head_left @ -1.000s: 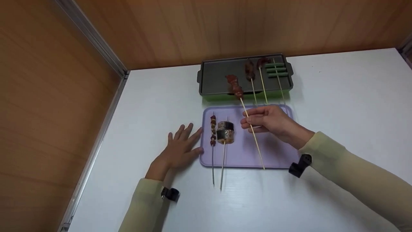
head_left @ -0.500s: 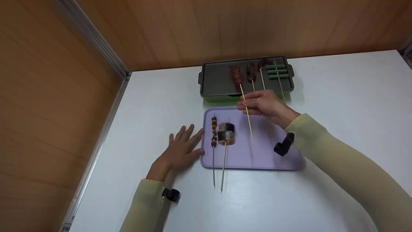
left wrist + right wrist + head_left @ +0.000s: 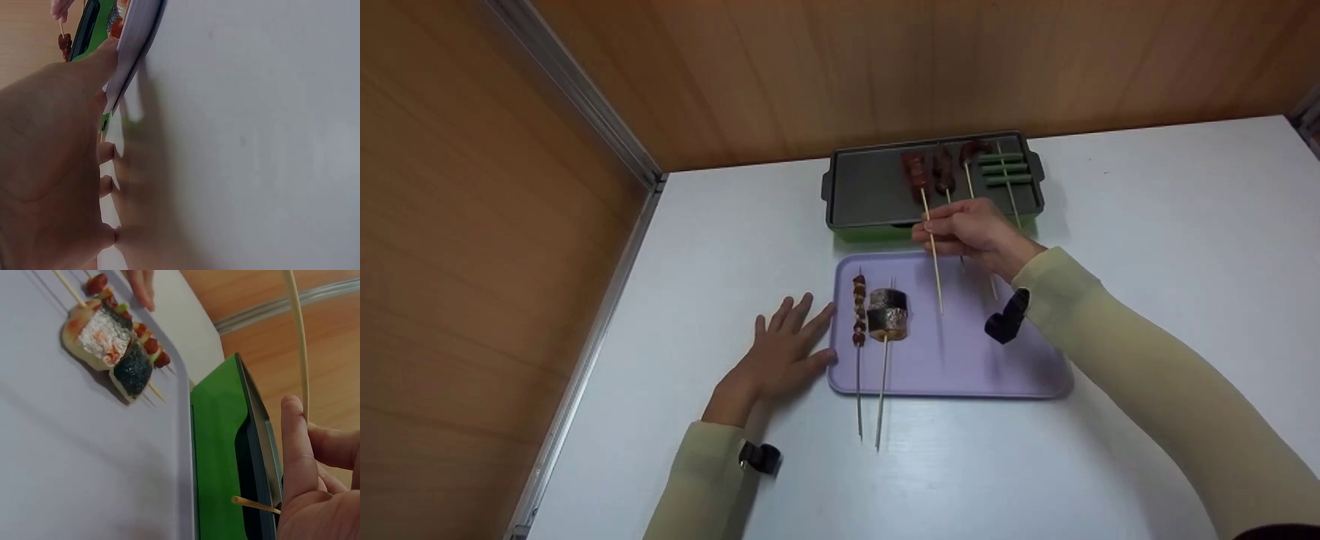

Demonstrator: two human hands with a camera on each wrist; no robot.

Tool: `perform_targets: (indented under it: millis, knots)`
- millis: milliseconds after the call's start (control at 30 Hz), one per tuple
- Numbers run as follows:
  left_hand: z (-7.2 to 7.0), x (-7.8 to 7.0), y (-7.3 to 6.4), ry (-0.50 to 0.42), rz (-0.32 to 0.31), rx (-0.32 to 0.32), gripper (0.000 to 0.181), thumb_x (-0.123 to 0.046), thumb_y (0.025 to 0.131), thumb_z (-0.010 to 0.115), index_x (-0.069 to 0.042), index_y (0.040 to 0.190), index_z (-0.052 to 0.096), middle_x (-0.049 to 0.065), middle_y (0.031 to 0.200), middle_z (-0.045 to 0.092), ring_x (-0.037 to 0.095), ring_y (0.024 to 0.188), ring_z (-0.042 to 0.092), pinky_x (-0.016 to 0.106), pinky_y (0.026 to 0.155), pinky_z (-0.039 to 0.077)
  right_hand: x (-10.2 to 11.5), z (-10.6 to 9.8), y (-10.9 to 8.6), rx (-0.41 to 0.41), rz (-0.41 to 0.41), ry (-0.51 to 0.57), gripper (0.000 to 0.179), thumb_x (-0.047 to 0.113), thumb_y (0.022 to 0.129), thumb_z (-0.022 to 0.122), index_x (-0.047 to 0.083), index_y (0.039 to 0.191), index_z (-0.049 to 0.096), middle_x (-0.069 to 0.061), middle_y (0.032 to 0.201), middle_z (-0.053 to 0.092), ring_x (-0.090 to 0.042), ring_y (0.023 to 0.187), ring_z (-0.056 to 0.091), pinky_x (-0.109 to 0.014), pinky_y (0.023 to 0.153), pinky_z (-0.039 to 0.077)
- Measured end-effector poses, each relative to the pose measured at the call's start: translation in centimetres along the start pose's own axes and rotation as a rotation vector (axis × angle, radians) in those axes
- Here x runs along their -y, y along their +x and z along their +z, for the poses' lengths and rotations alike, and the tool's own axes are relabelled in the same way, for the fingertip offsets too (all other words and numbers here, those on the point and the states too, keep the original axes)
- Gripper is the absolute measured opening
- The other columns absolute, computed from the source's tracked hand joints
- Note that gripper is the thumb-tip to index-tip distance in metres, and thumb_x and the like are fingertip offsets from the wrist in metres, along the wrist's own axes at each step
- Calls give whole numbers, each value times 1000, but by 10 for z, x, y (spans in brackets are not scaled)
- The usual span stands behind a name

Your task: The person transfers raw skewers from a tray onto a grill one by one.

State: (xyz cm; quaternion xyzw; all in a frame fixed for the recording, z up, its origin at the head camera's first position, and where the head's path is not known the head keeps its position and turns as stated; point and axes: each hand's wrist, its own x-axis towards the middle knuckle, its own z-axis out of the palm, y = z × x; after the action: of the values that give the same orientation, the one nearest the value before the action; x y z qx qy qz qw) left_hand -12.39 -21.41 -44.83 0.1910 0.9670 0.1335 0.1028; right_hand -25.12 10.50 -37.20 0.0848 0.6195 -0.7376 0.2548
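My right hand [image 3: 976, 232] pinches the stick of a reddish meat skewer [image 3: 915, 172] between thumb and fingers. The meat end lies over the dark plate of a green grill [image 3: 862, 184], left of a brown meat skewer [image 3: 943, 171]. In the right wrist view the pinched stick [image 3: 299, 343] runs up from the fingertips. My left hand [image 3: 780, 356] rests with fingers spread on the table, thumb and forefinger at the left rim of a purple tray [image 3: 952, 392]. On that tray lie a thin skewer of small mixed pieces [image 3: 859, 309] and a fish-chunk skewer [image 3: 887, 315].
A dark red curled skewer [image 3: 971, 152] and a skewer of green pods or stalks [image 3: 1005, 169] lie on the grill's right side. Two sticks overhang the tray's front edge. A wooden panel [image 3: 810, 82] stands behind the grill, another at the left of the white table [image 3: 697, 247].
My right hand has moved the reddish meat skewer away from me and slightly right, from above the tray and grill edge to beside the brown skewer. The left hand has stayed put.
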Motion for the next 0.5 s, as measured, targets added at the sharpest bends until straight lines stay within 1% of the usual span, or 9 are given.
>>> perform_targets:
  millis: [267, 500]
  knots:
    - [0, 1, -1, -3, -10, -6, 68, -62, 98, 40, -35, 157, 18, 6, 164, 8, 35, 149, -1, 67, 111, 1, 0, 4, 5, 2, 7, 4, 41, -1, 95, 62, -7, 134, 54, -9, 91, 74, -16, 85, 73, -26, 73, 57]
    - [0, 1, -2, -17, -3, -1, 68, -61, 98, 40, -35, 157, 18, 7, 164, 8, 36, 149, 0, 68, 110, 1, -2, 4, 4, 5, -1, 21, 45, 2, 97, 59, -8, 139, 47, -11, 98, 73, -17, 91, 72, -26, 76, 56]
